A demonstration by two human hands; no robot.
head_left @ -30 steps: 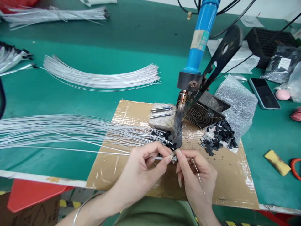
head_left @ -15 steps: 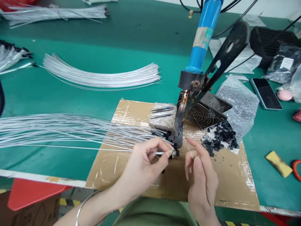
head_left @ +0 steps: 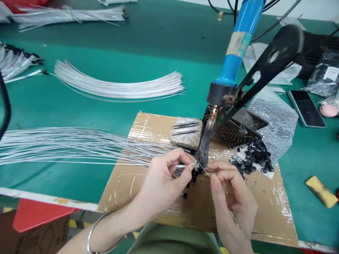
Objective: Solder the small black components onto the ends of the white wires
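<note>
My left hand [head_left: 168, 180] pinches the end of a white wire [head_left: 182, 165] close beneath the tip of a soldering iron [head_left: 225, 76] with a blue handle. In my right hand [head_left: 234, 197] is a thin strand of solder wire [head_left: 206, 172], which slants up toward the pinched wire end and trails down across the palm. Whether the solder touches the iron tip is too small to tell. Behind my left hand lies a loose bundle of white wires [head_left: 87, 144]; black pieces [head_left: 194, 175] sit at their ends, partly hidden by my fingers.
A black bracket [head_left: 272, 60] holds the iron over a cardboard sheet [head_left: 148, 130]. Around it are a block with metal tips [head_left: 186, 141], a fan [head_left: 230, 132] and a pile of small black squares [head_left: 254, 157]. A phone [head_left: 306, 107] and yellow sponge [head_left: 321, 191] lie right.
My right hand has come left and closer to the left hand, bringing the solder wire up to the wire end. The whole view has shifted slightly.
</note>
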